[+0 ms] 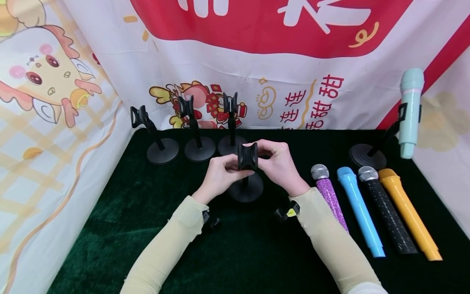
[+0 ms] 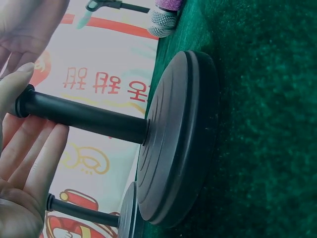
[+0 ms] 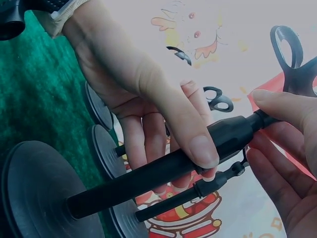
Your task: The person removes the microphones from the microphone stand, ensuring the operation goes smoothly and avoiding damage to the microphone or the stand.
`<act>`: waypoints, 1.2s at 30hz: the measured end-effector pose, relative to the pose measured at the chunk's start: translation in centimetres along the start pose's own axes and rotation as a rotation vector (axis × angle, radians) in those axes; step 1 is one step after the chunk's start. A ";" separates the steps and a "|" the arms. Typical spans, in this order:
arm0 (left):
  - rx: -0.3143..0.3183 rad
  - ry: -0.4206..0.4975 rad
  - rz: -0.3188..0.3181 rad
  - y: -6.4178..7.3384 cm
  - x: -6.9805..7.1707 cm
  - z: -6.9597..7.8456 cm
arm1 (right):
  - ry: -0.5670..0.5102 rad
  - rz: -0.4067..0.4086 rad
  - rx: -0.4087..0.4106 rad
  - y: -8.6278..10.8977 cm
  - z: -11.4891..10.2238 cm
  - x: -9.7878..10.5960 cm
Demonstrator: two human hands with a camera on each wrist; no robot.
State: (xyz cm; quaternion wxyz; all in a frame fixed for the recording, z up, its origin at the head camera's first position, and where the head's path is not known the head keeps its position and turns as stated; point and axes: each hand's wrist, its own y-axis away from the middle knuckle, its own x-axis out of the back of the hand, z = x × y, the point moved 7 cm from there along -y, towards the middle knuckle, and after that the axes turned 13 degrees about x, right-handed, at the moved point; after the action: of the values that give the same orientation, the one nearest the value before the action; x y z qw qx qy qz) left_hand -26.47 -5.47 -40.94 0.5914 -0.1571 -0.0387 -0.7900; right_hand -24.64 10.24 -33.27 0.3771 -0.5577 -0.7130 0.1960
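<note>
A black desktop microphone stand (image 1: pixel 247 192) stands upright in front of me, its clip (image 1: pixel 247 156) at the top between both hands. My left hand (image 1: pixel 219 175) holds the collar on the stem (image 3: pixel 133 183), thumb on one side and fingers on the other. Higher up, my right hand (image 1: pixel 278 163) pinches the narrow neck just under the clip, as the right wrist view shows. The round base (image 2: pixel 173 139) rests on the dark green cloth. In the head view, the hands and the clip hide much of the stem.
Several black stands, including one stand (image 1: pixel 163 150), line the back left. Rightward lie purple (image 1: pixel 329 192), light blue (image 1: pixel 360 210), black (image 1: pixel 387 210) and yellow microphones (image 1: pixel 411 214). Behind them, a mint microphone (image 1: pixel 410 114) sits in another stand (image 1: pixel 367 156). A printed cloth (image 1: pixel 235 65) hangs behind.
</note>
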 end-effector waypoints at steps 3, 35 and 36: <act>-0.003 0.004 0.002 0.0 0.0 0.0 | -0.008 -0.006 0.008 0.1 0.0 -0.1; 0.027 0.027 -0.019 0.0 -0.1 -0.4 | -0.031 -0.077 -0.015 0.5 0.8 -0.3; 0.028 0.027 -0.017 0.0 -0.1 -0.3 | -0.022 -0.072 -0.016 0.5 0.8 -0.2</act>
State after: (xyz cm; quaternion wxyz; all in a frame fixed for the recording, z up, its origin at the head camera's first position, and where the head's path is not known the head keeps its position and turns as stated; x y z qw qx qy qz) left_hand -26.51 -5.48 -41.26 0.5873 -0.1379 -0.0433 -0.7964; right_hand -24.89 10.28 -34.21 0.3717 -0.5323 -0.7383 0.1828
